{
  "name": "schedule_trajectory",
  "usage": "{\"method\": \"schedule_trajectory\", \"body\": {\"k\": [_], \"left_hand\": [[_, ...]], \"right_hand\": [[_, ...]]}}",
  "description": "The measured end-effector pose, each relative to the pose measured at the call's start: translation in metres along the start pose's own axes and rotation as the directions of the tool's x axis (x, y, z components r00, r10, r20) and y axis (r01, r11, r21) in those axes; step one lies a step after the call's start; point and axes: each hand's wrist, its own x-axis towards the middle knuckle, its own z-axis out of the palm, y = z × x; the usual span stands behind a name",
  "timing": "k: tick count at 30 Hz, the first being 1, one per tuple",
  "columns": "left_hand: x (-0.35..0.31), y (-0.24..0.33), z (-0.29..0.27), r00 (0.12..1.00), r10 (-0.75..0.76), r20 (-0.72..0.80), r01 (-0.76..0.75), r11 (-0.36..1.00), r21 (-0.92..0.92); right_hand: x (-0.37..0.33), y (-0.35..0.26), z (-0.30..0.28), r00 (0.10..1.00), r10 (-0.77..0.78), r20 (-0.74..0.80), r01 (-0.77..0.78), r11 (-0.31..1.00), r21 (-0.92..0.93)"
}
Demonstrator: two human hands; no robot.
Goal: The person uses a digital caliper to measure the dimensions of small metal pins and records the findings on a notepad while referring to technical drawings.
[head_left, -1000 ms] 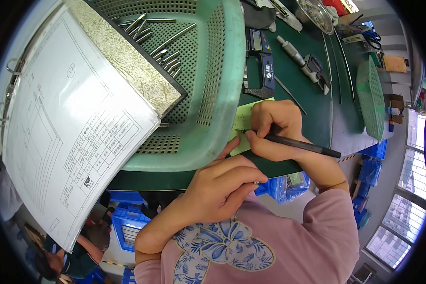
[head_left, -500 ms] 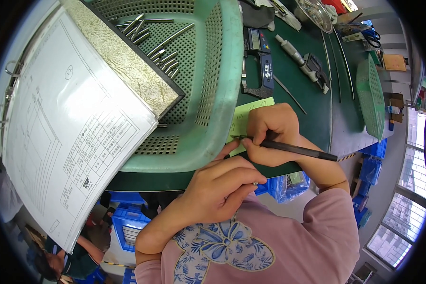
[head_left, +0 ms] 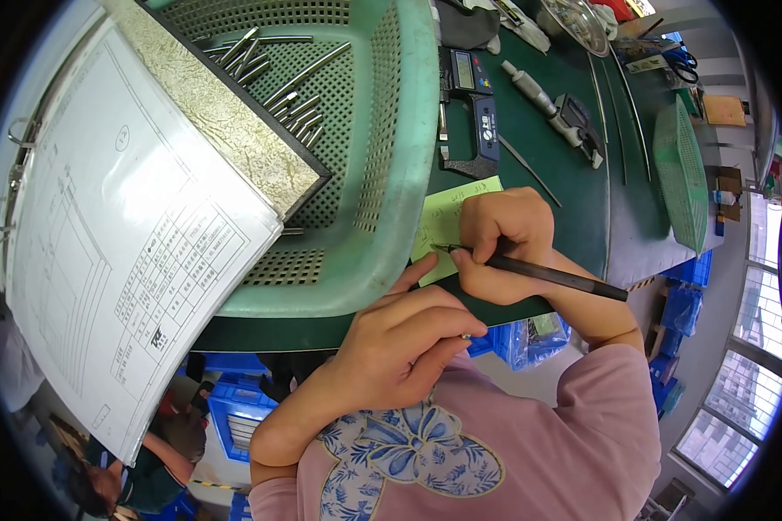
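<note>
My right hand is closed round a black pen. The pen's tip rests at a yellow-green note sheet with handwriting on it, lying by the table's front edge. My left hand lies left of it, a finger stretched to the sheet's lower corner. Between its thumb and forefinger is a small metal pin, of which only the end shows. Just beyond that hand stands a green plastic basket with several metal rods in it.
A binder with drawing sheets leans across the basket's left side. Beyond the note lie a digital micrometer, another micrometer and a thin rod. A second green basket stands at right. A person is at lower left.
My right hand and the pen have shifted slightly right along the note. My left hand keeps its place and its grip. The basket and binder appear a little further left.
</note>
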Motion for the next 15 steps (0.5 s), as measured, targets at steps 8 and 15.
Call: {"method": "schedule_trajectory", "body": {"k": [8, 15], "left_hand": [[-0.0003, -0.0003, 0.0009, 1.0, 0.016, -0.018, -0.016, 1.0, 0.006], [0.0003, 0.0001, 0.0014, 1.0, 0.009, -0.019, -0.009, 1.0, 0.004]], "right_hand": [[0.0007, 0.0006, 0.004, 0.999, 0.033, -0.007, -0.033, 0.999, 0.008], [0.0005, -0.0001, 0.0001, 0.999, 0.021, 0.042, -0.021, 1.0, 0.003]]}}
